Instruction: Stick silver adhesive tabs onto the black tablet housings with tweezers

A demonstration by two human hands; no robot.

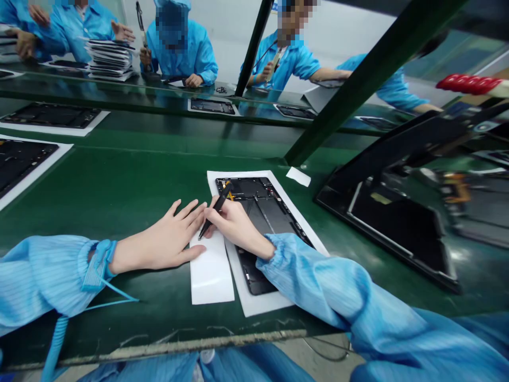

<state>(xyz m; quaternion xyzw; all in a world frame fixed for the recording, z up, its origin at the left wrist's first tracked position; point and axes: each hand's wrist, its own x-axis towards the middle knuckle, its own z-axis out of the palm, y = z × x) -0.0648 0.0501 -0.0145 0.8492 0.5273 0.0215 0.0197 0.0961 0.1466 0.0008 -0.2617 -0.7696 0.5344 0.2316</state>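
Observation:
My right hand (233, 223) is closed around a pair of black tweezers (217, 209), whose tips point down at a white paper strip (212, 276). My left hand (167, 241) lies flat with its fingers spread, the fingertips and thumb over the strip's left edge. Beside the strip, partly under my right wrist and sleeve, is an opened tablet housing (274, 212) with black inner parts and a small orange flex cable. A white sheet (248, 305) lies beneath the housing. A blue wrist strap (99, 262) with a coiled cord circles my left wrist.
At the right stands a black press fixture (397, 228) with a red-handled lever (469, 84). A paper scrap (298, 176) lies near the green post (358, 74). More tablet housings (51, 114) rest on sheets at left. Co-workers in blue work across the bench.

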